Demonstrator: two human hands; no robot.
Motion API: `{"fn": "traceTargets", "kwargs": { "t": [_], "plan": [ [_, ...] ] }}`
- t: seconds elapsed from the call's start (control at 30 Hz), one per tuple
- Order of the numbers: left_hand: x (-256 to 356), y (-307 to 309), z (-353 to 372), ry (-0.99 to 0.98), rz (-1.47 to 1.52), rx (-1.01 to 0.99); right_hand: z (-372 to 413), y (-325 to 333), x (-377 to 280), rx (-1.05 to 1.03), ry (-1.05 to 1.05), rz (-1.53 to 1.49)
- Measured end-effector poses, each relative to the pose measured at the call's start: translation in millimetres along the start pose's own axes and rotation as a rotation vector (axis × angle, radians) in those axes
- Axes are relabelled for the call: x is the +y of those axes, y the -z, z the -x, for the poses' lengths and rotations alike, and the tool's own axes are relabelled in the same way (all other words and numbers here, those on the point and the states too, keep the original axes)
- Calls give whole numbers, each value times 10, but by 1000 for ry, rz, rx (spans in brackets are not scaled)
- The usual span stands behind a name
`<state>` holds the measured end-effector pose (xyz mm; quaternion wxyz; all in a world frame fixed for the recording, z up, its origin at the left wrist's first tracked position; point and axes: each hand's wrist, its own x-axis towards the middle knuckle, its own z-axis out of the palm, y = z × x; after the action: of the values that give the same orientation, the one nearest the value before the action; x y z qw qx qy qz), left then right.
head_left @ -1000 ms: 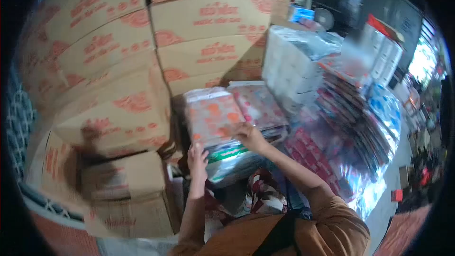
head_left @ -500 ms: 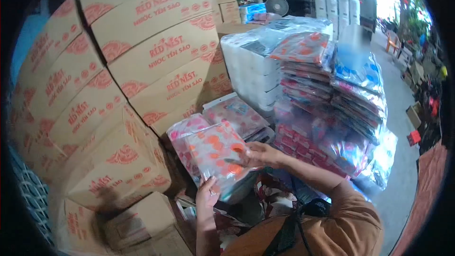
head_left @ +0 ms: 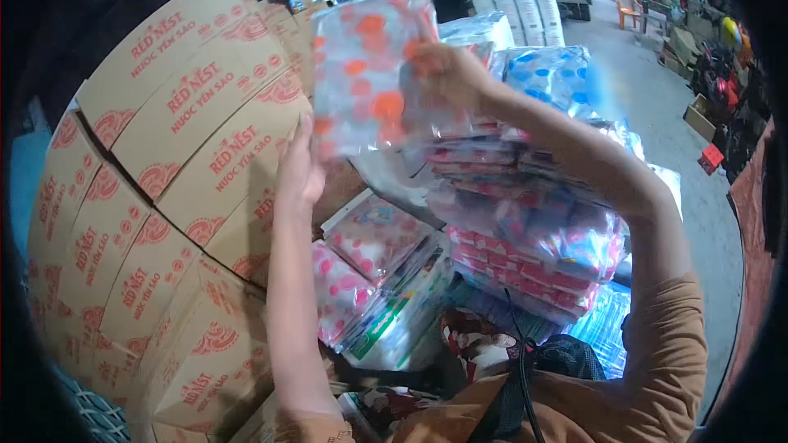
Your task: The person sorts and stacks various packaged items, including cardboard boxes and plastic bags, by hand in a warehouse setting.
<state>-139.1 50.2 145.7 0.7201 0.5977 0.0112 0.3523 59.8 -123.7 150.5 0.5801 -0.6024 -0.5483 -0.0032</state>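
An orange-dotted plastic packet (head_left: pixel 369 74), flat and wrapped in clear film, is held up in front of the cartons. My right hand (head_left: pixel 455 78), blurred by motion, grips its right side. At the lower left edge, my left hand (head_left: pixel 304 162) holds it, with some fingers hidden behind. Just right of the packet rises a tall stack of similar packets, topped by a blue-dotted packet (head_left: pixel 546 74). Below my hands lie a pink-dotted packet (head_left: pixel 336 291) and a pink-and-grey packet (head_left: pixel 382 234), beside clear-wrapped packets with green print (head_left: pixel 394 324).
Stacked Red Nest cartons (head_left: pixel 193 107) form a wall on the left. White wrapped bundles (head_left: pixel 517 4) stand at the back. A grey floor (head_left: pixel 698 221) runs along the right, with an orange chair (head_left: pixel 628 10), a red object (head_left: pixel 711 159) and assorted clutter.
Both hands have raised the orange-dotted packet from low over the pink packets to high before the stack. The view has tilted up, and the pink packets beneath are now uncovered.
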Motion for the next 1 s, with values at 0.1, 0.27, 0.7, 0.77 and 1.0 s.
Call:
{"fn": "traceTargets", "kwargs": {
  "t": [0.1, 0.27, 0.7, 0.77, 1.0],
  "plan": [
    [-116, -378, -314, -57, -279, 187, -343, 309, 240, 133, -63, 108],
    [-937, -289, -972, -341, -899, -34, -914, 545, 1523, -6, -80, 824],
    [-1408, -128, -431, -165, -1184, -62, -763, 694, 1785, -132, -9, 1103],
    [-1389, 9, -351, -59, -1238, -94, -790, 597, 1578, 107, 1, 1225],
    [-1530, 993, 257, -138, -1361, -105, 173, -594, -11, 9, 305, 419]
  ]
}}
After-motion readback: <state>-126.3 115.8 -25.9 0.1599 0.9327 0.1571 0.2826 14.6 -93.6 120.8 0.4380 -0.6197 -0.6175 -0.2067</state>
